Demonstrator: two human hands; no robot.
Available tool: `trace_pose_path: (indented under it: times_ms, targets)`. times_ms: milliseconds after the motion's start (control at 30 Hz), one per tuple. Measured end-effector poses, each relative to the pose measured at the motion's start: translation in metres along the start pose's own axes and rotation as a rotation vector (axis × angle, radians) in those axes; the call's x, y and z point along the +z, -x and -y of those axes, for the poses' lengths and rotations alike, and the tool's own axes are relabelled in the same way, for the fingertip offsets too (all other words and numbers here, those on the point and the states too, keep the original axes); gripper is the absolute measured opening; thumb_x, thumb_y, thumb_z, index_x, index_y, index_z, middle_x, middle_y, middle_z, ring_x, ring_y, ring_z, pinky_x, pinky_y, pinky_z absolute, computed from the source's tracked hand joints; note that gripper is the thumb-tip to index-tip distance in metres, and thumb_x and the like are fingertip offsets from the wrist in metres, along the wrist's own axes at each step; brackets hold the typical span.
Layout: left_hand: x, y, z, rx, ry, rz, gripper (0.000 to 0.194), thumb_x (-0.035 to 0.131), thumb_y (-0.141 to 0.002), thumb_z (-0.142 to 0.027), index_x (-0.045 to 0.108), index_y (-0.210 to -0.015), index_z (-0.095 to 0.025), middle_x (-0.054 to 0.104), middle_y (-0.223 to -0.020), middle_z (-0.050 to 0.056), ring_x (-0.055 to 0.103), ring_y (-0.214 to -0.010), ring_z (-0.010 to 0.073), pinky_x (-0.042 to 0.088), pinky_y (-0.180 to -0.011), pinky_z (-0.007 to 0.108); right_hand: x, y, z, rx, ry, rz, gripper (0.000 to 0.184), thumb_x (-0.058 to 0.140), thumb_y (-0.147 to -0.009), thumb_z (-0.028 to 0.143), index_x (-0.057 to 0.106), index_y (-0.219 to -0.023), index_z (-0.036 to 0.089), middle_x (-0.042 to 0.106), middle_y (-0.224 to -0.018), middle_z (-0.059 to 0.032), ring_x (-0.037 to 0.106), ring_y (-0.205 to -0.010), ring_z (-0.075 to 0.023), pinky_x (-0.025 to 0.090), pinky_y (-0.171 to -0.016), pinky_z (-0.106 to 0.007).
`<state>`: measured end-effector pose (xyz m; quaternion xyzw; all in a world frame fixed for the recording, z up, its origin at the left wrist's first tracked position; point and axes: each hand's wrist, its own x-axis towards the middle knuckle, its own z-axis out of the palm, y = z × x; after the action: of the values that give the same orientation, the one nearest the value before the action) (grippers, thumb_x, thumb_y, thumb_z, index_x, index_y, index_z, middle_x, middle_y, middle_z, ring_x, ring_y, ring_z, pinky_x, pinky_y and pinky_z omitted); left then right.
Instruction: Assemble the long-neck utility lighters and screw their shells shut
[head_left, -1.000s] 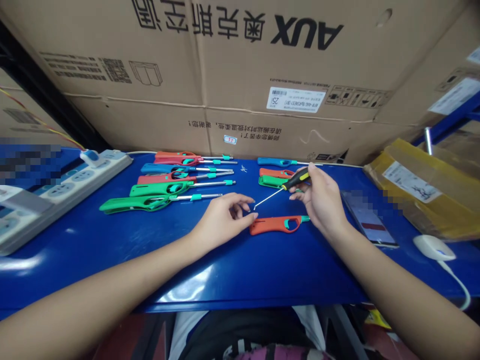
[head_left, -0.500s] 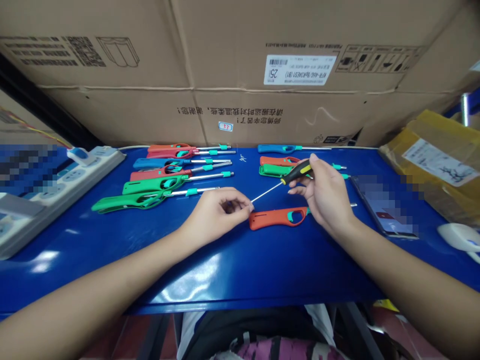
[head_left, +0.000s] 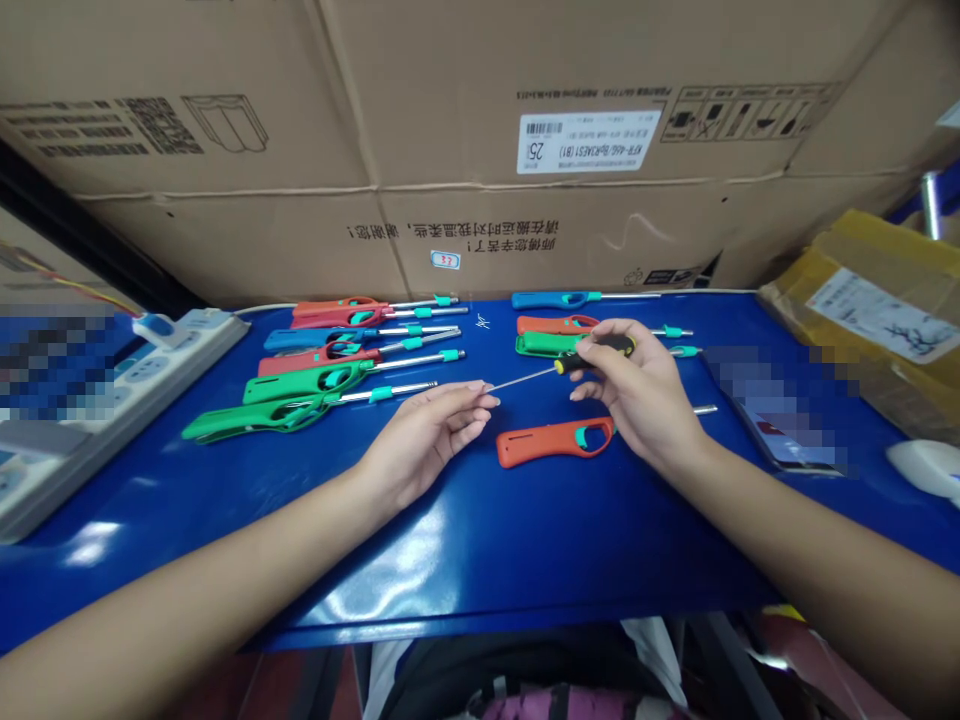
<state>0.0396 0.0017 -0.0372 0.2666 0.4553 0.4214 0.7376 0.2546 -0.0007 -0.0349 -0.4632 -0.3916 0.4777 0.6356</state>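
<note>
My right hand (head_left: 637,390) is closed round the black and yellow handle of a screwdriver (head_left: 571,364). Its thin metal shaft points left and slopes slightly down. My left hand (head_left: 431,435) pinches the tip of the shaft between thumb and fingers. Whether anything small sits at that tip is hidden by the fingertips. Just below the shaft lies an orange gas lighter (head_left: 536,445), flat on the blue table, its metal barrel partly behind my right hand. Beyond my right hand are a green lighter (head_left: 536,344), another orange lighter (head_left: 551,325) and a blue lighter (head_left: 551,300).
Several red, blue and green lighters (head_left: 307,378) lie in a stack of rows at left on the blue table (head_left: 450,570). A white power strip (head_left: 142,370) runs along the left. At right are a phone (head_left: 780,425), a taped box (head_left: 862,300) and a white mouse-like object (head_left: 919,468). Cardboard (head_left: 450,120) stands behind.
My right hand has shifted its grip, with the thumb now along the handle, and the screwdriver lies flatter. My left hand has turned, opening its palm side, and its fingertips moved slightly left and up.
</note>
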Motion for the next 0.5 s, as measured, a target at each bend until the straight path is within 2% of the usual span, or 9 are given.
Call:
trace_pose_path:
  times_ms: [500]
  targets:
    - [-0.0011,-0.0011,-0.0008,-0.008,0.064,-0.007,0.020,0.061,-0.093,-0.002,0.078,-0.085,-0.009,0.079,-0.079,0.006,0.072,-0.061,0.0069,0.061,-0.060,0.011,-0.0010,-0.0011,-0.0046,-0.081,0.070,-0.008,0.041,0.085,-0.069,0.033,0.053,-0.093,0.024,0.058,-0.091,0.0055,0.065,-0.064,-0.0084,0.061,-0.049,-0.022]
